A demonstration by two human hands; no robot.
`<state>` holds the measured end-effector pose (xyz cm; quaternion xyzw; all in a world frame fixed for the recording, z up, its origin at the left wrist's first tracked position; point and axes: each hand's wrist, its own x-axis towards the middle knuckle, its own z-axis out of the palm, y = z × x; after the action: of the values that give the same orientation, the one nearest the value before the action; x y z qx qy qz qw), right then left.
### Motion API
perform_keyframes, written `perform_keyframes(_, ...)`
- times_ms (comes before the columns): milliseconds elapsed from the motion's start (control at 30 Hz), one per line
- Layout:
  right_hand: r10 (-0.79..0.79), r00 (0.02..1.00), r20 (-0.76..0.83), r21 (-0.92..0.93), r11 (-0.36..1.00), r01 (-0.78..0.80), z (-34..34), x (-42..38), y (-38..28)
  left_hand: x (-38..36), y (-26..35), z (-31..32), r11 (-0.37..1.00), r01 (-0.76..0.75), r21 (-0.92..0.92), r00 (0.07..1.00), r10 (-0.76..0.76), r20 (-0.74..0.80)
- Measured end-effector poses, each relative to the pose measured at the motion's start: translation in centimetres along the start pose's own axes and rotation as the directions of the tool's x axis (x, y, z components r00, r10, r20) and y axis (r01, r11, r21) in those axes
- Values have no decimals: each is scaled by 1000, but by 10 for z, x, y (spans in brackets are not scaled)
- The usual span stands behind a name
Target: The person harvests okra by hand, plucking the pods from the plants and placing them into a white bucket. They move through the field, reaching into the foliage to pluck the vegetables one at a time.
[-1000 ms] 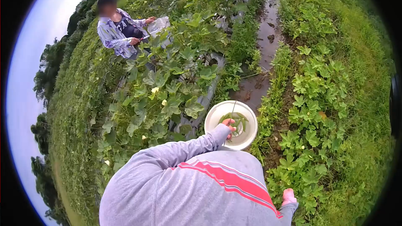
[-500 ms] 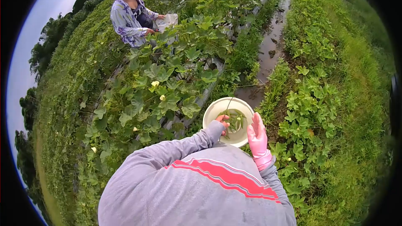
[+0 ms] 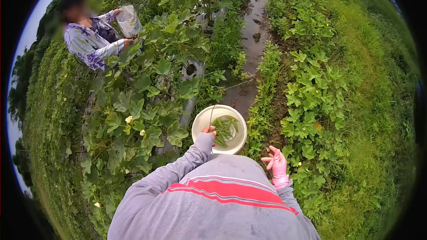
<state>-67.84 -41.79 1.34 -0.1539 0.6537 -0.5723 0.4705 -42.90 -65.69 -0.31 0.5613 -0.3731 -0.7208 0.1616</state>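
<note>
A white bucket [image 3: 243, 135] hangs in front of my body, with several green okra pods [image 3: 224, 126] lying in it. My left hand [image 3: 210, 131] is bare and closed around the bucket's thin wire handle [image 3: 212, 113], at the left side of the rim. To the right of the bucket and apart from it, my right hand [image 3: 277, 163] wears a pink glove. Its fingers are spread and slightly bent, with nothing in them. It is near the leaves of the right-hand plants.
Okra plants [image 3: 164, 91] with pale yellow flowers grow on the left. A muddy, wet furrow [image 3: 251, 58] runs ahead, bordered by low plants [image 3: 307, 106] and grass [image 3: 364, 120] on the right. At upper left, another person [image 3: 95, 40] holds a whitish bag [image 3: 129, 21].
My right hand has moved down and away from the bucket's edge, its fingers spreading. The view has shifted right, and more pods show. The other person has raised the bag.
</note>
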Motion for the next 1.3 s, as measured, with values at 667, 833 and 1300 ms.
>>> perform_keyframes(667,630,574,-523,-184,574,-798,3,173,-13,184,280,-45,985,43,-166,920,26,391)
perform_keyframes(833,442,524,-728,-127,664,-737,-35,122,96,249,346,6,991,-10,132,956,-29,293)
perform_keyframes(1300,-796,319,-515,-857,485,-172,-268,505,-186,339,453,127,974,-108,199,991,89,103)
